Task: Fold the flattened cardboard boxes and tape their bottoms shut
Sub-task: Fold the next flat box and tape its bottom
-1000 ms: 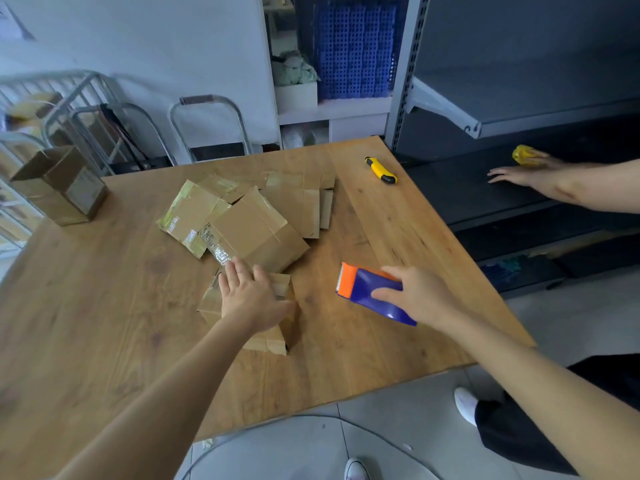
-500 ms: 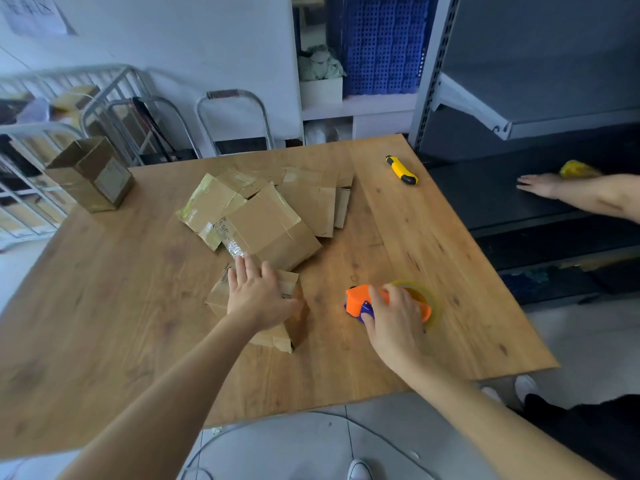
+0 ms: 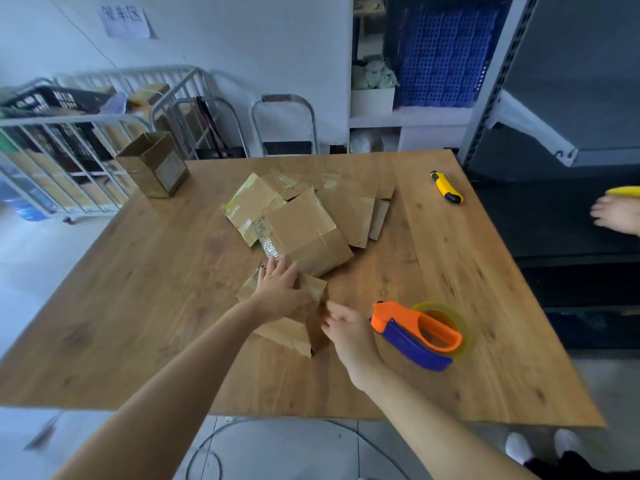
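Where left grip [image 3: 280, 289] rests, box [image 3: 288, 336] lies beneath.

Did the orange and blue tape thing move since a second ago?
Yes. The tape dispenser came down onto the table, just right of the box under the left hand; the right hand has let go.

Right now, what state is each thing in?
left hand, flat on the near box.
right hand, open, holding nothing.
near box, folded up, under the left hand.
tape dispenser, lying on the table, unheld.
flattened boxes, piled, unfolded.
far box, upright, top open.
utility knife, lying unheld.
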Motion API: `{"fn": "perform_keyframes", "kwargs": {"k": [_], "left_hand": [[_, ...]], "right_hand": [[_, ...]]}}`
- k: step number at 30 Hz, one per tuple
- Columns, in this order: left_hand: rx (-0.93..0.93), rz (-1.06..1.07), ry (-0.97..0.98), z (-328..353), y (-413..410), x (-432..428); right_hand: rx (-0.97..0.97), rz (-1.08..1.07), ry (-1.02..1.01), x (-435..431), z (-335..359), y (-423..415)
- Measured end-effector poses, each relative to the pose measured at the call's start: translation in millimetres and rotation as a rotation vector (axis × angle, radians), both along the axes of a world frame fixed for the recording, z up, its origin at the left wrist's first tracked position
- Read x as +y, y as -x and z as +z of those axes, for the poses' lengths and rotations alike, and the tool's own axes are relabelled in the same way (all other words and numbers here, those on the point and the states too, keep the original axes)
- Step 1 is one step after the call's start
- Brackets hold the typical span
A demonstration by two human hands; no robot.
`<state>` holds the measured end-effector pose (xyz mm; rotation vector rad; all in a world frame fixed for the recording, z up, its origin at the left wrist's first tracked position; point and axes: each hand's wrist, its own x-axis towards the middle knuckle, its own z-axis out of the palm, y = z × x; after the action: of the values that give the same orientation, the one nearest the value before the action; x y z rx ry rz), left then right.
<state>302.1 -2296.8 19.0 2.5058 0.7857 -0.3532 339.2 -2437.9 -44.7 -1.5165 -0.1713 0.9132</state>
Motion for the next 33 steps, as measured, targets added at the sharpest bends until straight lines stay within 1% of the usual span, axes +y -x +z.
{"fn": "perform_keyframes", "kwargs": {"k": [2,4,6,7,8,10,12,14,17,20,24,25,26,28,30,31,32,33], "left_hand": [[-0.188,0.086,0.037,3.3,9.1,-0.1],[-0.286,0.181,-0.063,0.0,18.8,3.0],[-0.253,0.314,-0.205,-12.2,24.5,13.4],[-0.206,0.396,-0.199,-14.7,26.0,18.9],[-0.159,0.467,-0.121,-14.5,26.8,24.5],[-0.136,0.554,0.051,-16.2,28.3,34.7],[-0.162,0.54,0.042,-17.5,31.7,42.2],[-0.227,0.515,0.034,-19.8,37.7,54.3],[-0.302,0.457,0.091,-13.7,42.9,76.7],[-0.379,0.406,0.062,4.8,47.3,103.4],[-0.538,0.385,0.041,26.3,63.4,151.1],[-0.571,0.389,0.063,29.1,69.5,163.4],[-0.604,0.394,0.125,29.5,75.9,176.0],[-0.661,0.42,0.375,26.8,89.8,198.9],[-0.665,0.482,0.609,21.5,103.2,215.1],[-0.665,0.513,0.662,17.4,108.1,220.7],[-0.69,0.546,0.673,12.7,112.3,224.4],[-0.726,0.58,0.633,8.4,115.7,226.5]], "right_hand": [[-0.043,0.006,0.085,7.8,5.6,3.0],[-0.067,-0.038,0.152,17.7,11.5,-0.6],[-0.145,-0.047,0.206,25.9,22.5,-6.7],[-0.209,-0.021,0.24,29.9,28.1,-8.6],[-0.27,0.005,0.277,33.2,31.1,-10.6],[-0.349,0.028,0.346,40.1,31.7,-13.2],[-0.406,0.014,0.41,41.9,32.7,-15.1],[-0.438,-0.018,0.44,42.9,32.2,-15.8],[-0.412,-0.049,0.393,49.2,30.6,-21.1],[-0.396,-0.078,0.319,73.6,43.7,-25.5],[-0.508,-0.106,0.222,122.5,67.1,-18.8],[-0.548,-0.108,0.203,135.3,72.0,-15.6],[-0.585,-0.116,0.191,148.0,76.5,-12.4],[-0.601,-0.134,0.119,171.9,84.3,-5.0],[-0.593,-0.117,0.076,192.0,87.4,4.3],[-0.61,-0.098,0.098,200.6,86.0,9.3],[-0.618,-0.07,0.13,208.5,83.9,15.0],[-0.6,-0.045,0.153,215.7,78.2,20.3]]}}
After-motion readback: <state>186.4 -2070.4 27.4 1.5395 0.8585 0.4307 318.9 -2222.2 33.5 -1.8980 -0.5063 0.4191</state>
